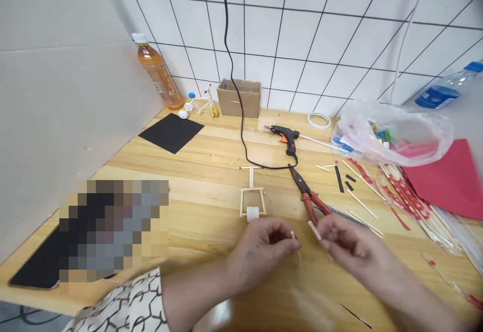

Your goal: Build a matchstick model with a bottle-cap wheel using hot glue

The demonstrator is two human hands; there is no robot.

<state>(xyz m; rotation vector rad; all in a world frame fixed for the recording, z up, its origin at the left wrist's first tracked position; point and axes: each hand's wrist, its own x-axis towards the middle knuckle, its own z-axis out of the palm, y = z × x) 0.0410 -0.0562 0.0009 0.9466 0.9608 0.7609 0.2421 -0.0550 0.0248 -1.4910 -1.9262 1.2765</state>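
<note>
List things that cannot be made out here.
All in the head view:
- Dark flat object: pixelation hides much of it.
- Cardboard box: its front hides its bottom.
- Plastic bag: cloudy film obscures some contents.
- Short stick: right hand hides its near end.
- Right forearm: cut off by bottom edge.

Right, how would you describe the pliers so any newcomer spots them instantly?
On the wooden table, find the black glue gun below the tiled wall. The pliers lie just in front of it, tips toward it. Their red handles set them apart from the pale sticks nearby.
</note>
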